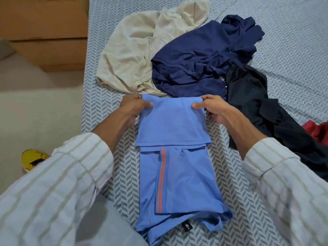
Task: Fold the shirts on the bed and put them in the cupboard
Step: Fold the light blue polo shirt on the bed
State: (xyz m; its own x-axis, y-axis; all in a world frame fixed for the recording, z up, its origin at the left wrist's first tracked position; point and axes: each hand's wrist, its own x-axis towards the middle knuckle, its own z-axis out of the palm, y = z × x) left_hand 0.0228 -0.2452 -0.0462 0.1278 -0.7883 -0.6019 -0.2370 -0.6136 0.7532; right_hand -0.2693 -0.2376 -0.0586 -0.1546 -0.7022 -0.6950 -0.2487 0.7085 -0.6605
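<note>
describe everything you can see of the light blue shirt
The light blue shirt lies on the patterned bed sheet, partly folded, its far end doubled back toward the person. Two orange stripes run down one folded-in sleeve; a small black tag shows near the collar. The left hand and right hand pinch the fold's corners.

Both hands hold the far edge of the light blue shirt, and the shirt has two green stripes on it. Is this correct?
Not quite. The head view shows the stripes are orange, not green. The rest holds: the left hand and right hand hold the far edge of the light blue shirt.
</note>
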